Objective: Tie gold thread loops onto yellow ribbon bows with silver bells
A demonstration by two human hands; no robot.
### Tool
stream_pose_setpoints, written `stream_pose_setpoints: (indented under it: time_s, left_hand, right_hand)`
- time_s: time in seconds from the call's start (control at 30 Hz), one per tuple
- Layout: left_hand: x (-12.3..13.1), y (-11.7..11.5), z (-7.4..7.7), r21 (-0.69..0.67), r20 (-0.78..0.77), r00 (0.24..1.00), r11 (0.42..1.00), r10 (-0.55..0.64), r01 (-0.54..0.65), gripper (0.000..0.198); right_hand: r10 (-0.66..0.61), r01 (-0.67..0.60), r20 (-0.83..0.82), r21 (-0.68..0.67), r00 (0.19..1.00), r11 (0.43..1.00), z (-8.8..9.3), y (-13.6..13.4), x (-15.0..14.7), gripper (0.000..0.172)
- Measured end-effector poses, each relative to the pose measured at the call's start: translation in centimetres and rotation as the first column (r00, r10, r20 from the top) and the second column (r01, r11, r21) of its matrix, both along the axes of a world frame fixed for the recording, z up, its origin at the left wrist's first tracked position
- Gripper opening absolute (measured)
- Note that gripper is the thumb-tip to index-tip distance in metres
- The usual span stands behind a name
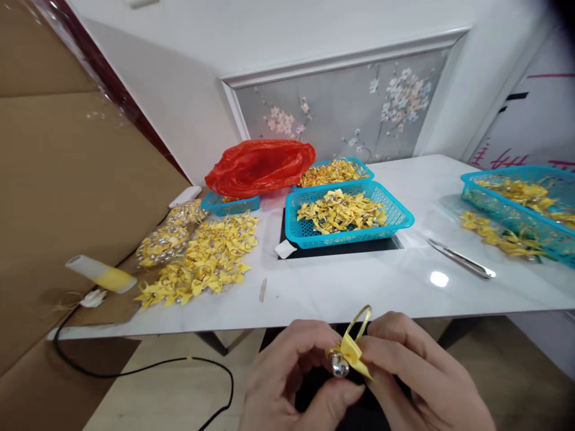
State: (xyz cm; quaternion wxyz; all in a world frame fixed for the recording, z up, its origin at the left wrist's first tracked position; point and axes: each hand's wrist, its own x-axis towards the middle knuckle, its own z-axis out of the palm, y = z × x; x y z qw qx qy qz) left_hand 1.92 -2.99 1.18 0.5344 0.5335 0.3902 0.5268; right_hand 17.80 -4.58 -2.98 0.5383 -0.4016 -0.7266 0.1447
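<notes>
In front of the table edge, my left hand (299,383) pinches a small silver bell (339,366) between thumb and fingers. Joined to the bell is a yellow ribbon bow (353,352), with a thin gold loop (362,320) standing up above it. My right hand (415,371) is closed on the bow's right side with its fingertips. Both hands are close together, almost touching. A loose heap of yellow bows with silver bells (211,254) lies on the left of the white table.
A blue basket (296,239) of yellow bows stands mid-table, with another basket (368,170) behind. A red plastic bag (260,167) covers a third. At right are a basket (516,206) and silver tweezers (462,258). A black cable (148,362) hangs at left beside cardboard (58,209).
</notes>
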Motion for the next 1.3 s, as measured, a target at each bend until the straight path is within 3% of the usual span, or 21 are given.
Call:
stream_pose_setpoints:
  time_s: [0.2,0.47,0.67,0.8,0.93,1.3]
  left_hand:
    - [-0.1,-0.1,0.1,0.053,0.021,1.000,0.998,-0.023,0.021,0.025]
    - [-0.4,0.1,0.5,0.095,-0.086,0.996,0.995,-0.012,0.020,0.016]
    - [0.1,0.0,0.4,0.208,-0.184,0.970,0.970,0.161,-0.122,0.018]
    - [0.0,0.7,0.6,0.030,-0.107,0.994,0.999,0.032,-0.029,0.018]
    - [-0.3,1.7,0.8,-0.168,-0.076,0.991,0.981,-0.111,0.097,0.003]
    - [-0.7,2.5,-0.2,-0.315,-0.038,0.971,0.925,-0.235,0.211,0.011]
  right_hand:
    - [0.019,-0.019,0.009,0.021,1.000,1.000,-0.5,-0.1,0.1,0.026]
    - [0.081,-0.083,-0.073,-0.031,0.994,0.996,-0.3,0.2,0.2,0.036]
    - [0.094,-0.100,-0.098,-0.061,0.991,0.993,-0.5,0.1,0.1,0.039]
    - [0.053,-0.062,-0.083,-0.109,0.995,0.992,-0.4,-0.3,0.0,0.033]
    - [0.004,-0.045,-0.166,-0.242,0.986,0.969,0.3,-0.4,-0.3,0.017]
    - [-0.051,-0.078,-0.265,-0.454,0.963,0.887,1.3,-0.4,-0.1,0.028]
